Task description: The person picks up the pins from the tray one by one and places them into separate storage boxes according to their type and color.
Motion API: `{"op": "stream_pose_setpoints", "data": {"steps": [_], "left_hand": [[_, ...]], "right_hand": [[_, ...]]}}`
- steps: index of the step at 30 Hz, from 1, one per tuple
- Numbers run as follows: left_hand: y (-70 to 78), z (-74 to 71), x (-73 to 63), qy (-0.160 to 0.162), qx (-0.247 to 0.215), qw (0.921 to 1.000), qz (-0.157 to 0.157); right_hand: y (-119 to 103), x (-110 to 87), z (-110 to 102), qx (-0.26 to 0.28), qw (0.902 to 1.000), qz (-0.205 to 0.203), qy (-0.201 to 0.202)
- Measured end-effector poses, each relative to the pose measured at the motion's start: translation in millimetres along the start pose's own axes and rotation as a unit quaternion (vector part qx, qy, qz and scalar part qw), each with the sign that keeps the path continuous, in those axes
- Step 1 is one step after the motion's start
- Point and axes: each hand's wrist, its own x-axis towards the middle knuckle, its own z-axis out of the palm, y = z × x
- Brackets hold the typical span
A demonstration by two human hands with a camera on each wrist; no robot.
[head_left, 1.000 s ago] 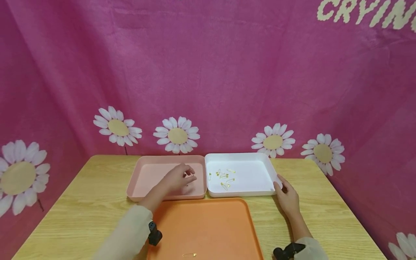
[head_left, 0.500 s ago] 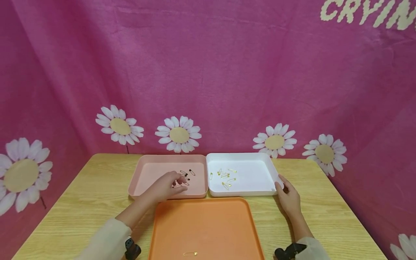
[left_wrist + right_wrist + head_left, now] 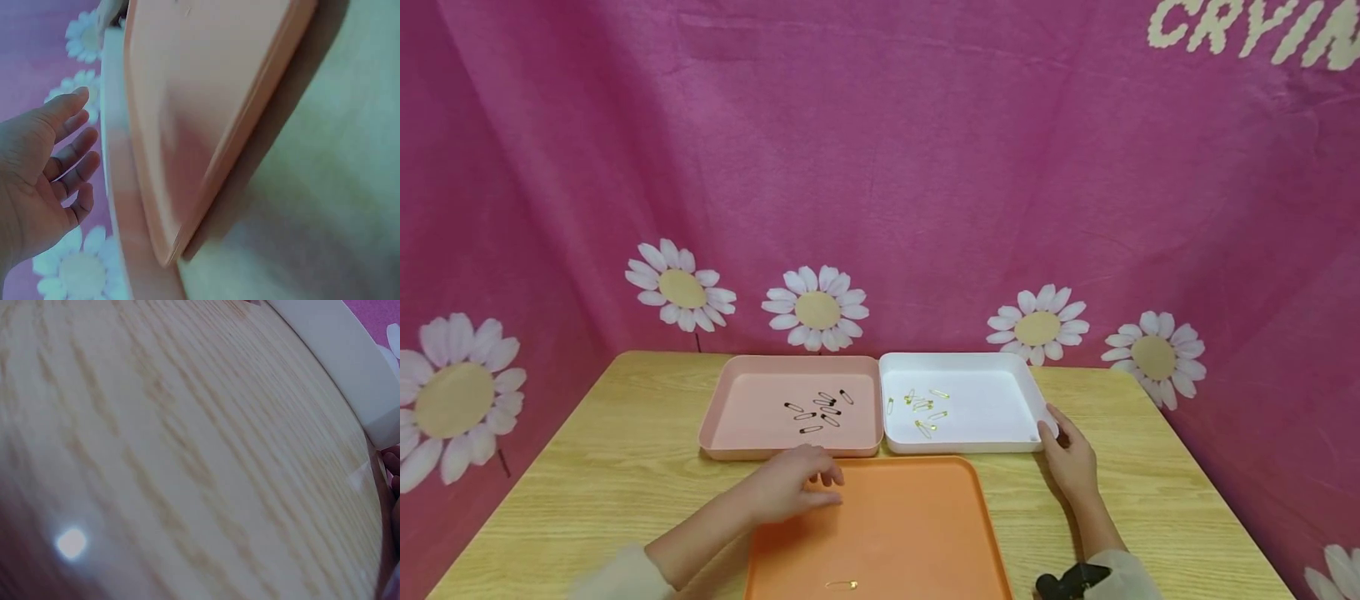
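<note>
My left hand (image 3: 797, 483), bare and holding nothing, hovers over the back left corner of the orange tray (image 3: 917, 525) with its fingers loosely bent. The left wrist view shows the same hand (image 3: 44, 169) beside that tray's corner. A single gold safety pin (image 3: 842, 584) lies near the tray's front. My right hand (image 3: 1070, 454) grips the front right corner of the white tray (image 3: 958, 447), which has several gold safety pins (image 3: 922, 406) on its left side. Several black safety pins (image 3: 830, 410) are scattered in the pink tray (image 3: 737, 454).
Pink and white trays stand side by side at the back of the wooden table (image 3: 587, 467), with the orange one in front of them. Behind the table hangs a pink cloth (image 3: 880, 183) printed with daisies.
My left hand has drawn back from the pink tray toward me and over the orange tray, uncovering the black safety pins. The right hand keeps its hold on the white tray's corner.
</note>
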Motion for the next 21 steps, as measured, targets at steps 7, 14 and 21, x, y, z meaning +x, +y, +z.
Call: {"op": "stream_pose_setpoints", "data": {"steps": [7,14,21], "left_hand": [[17.3,23.4,-10.6,-0.062,-0.007,0.9973,0.039],[20.9,38.4,-19.3,-0.099,0.059,0.9912,0.065],[27.7,41.4,-26.5,-0.08,0.071,0.988,0.112]], "right_hand": [[1,0.4,0,-0.001,1.0,0.001,0.001],[1,0.6,0,0.004,1.0,0.002,0.002],[0,0.3,0,0.0,1.0,0.001,0.002]]}}
